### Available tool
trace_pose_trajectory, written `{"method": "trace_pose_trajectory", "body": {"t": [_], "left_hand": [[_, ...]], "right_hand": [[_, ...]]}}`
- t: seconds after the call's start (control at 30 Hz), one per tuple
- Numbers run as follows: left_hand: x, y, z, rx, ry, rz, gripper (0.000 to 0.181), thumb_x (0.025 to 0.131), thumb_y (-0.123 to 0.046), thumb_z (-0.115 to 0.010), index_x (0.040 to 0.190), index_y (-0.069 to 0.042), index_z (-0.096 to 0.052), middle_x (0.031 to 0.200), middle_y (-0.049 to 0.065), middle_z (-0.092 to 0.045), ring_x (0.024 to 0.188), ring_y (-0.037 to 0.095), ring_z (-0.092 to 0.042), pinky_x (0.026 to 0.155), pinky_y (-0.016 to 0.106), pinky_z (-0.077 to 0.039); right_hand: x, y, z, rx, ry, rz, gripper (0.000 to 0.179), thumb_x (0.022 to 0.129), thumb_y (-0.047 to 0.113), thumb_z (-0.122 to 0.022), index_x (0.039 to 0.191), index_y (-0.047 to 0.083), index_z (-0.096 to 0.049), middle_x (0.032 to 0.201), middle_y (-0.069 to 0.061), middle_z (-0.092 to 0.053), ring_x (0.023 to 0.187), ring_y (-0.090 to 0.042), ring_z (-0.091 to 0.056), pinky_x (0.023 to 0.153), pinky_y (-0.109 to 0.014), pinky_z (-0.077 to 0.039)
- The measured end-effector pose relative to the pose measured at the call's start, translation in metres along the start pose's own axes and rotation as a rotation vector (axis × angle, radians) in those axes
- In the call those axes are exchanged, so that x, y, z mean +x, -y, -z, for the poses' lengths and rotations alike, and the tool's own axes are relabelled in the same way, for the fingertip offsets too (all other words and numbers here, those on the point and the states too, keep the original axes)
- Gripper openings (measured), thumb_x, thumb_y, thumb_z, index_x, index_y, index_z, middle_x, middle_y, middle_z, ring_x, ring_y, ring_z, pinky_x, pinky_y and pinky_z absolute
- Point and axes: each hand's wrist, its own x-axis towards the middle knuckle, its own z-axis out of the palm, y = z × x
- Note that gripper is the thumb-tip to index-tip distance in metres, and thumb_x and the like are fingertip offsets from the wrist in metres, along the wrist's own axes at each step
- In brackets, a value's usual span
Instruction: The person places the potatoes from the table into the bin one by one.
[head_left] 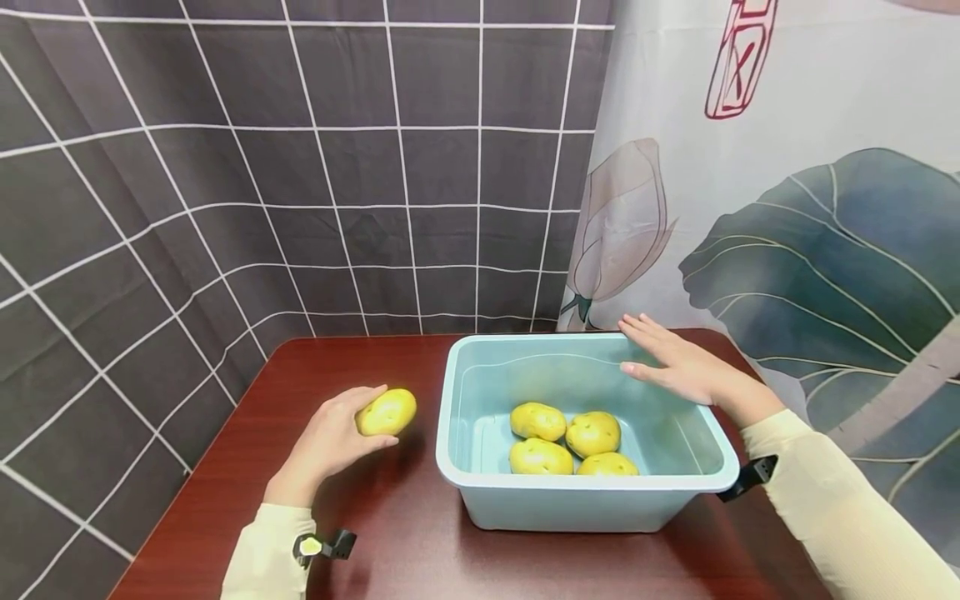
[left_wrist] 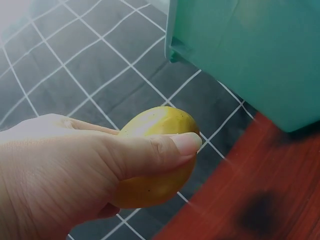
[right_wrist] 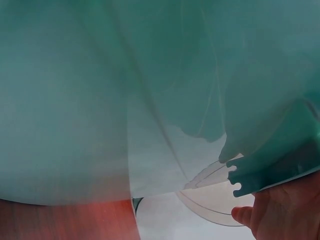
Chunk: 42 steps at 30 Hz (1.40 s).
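Note:
A yellow potato (head_left: pixel 388 412) is in my left hand (head_left: pixel 333 442), left of the light blue plastic bin (head_left: pixel 585 481). In the left wrist view the thumb (left_wrist: pixel 160 152) lies along the near side of that potato (left_wrist: pixel 162 120), and most of the other fingers are hidden behind it. Several more yellow potatoes (head_left: pixel 540 457) lie together on the bin's floor. My right hand (head_left: pixel 678 362) is at the bin's right rim, its fingers extended over the inside. The right wrist view shows mostly the bin's outer wall (right_wrist: pixel 60 125), with part of the hand (right_wrist: pixel 280 215) at lower right.
The bin stands on a reddish-brown wooden table (head_left: pixel 390 542). Behind and to the left hangs a dark grey cloth (head_left: pixel 442 167) with a white grid. A white curtain (head_left: pixel 690 183) with leaf and flower prints hangs at the right.

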Motion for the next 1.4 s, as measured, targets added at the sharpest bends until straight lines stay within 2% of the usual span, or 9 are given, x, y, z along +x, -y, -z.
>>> {"method": "trace_pose_trajectory", "body": {"t": [0.37, 0.83, 1.1, 1.4], "left_hand": [[0.005, -0.011, 0.018, 0.019, -0.033, -0.054, 0.075, 0.063, -0.034, -0.090, 0.129, -0.013, -0.062, 0.120, 0.003, -0.064, 0.108, 0.023, -0.059, 0.089, 0.044, -0.048], [0.014, -0.038, 0.038, 0.044, -0.074, -0.137, 0.076, 0.062, -0.039, -0.090, 0.128, -0.014, -0.063, 0.118, 0.001, -0.064, 0.106, 0.020, -0.059, 0.087, 0.041, -0.049], [0.021, -0.054, 0.044, 0.062, -0.102, -0.170, 0.074, 0.061, -0.040, -0.090, 0.126, -0.015, -0.064, 0.112, -0.001, -0.062, 0.098, 0.017, -0.058, 0.080, 0.038, -0.050], [0.032, -0.073, 0.046, 0.034, -0.148, -0.243, 0.072, 0.059, -0.040, -0.091, 0.121, -0.012, -0.067, 0.106, -0.002, -0.061, 0.090, 0.013, -0.057, 0.073, 0.033, -0.050]], "right_hand": [[-0.001, -0.001, -0.002, -0.003, -0.012, 0.003, 0.080, 0.092, 0.054, -0.054, 0.154, 0.012, -0.023, 0.159, -0.014, -0.016, 0.146, -0.036, -0.003, 0.108, -0.067, -0.010], [-0.001, -0.003, -0.004, 0.000, -0.024, 0.010, 0.081, 0.092, 0.055, -0.053, 0.154, 0.013, -0.023, 0.159, -0.014, -0.016, 0.146, -0.036, -0.003, 0.107, -0.068, -0.010], [-0.002, -0.004, -0.004, 0.006, -0.026, 0.010, 0.080, 0.092, 0.055, -0.053, 0.153, 0.012, -0.024, 0.159, -0.013, -0.017, 0.146, -0.035, -0.003, 0.107, -0.068, -0.010], [-0.002, -0.003, -0.004, 0.006, -0.038, 0.014, 0.078, 0.093, 0.052, -0.054, 0.153, 0.012, -0.026, 0.158, -0.013, -0.018, 0.145, -0.036, -0.005, 0.108, -0.067, -0.011]]}}
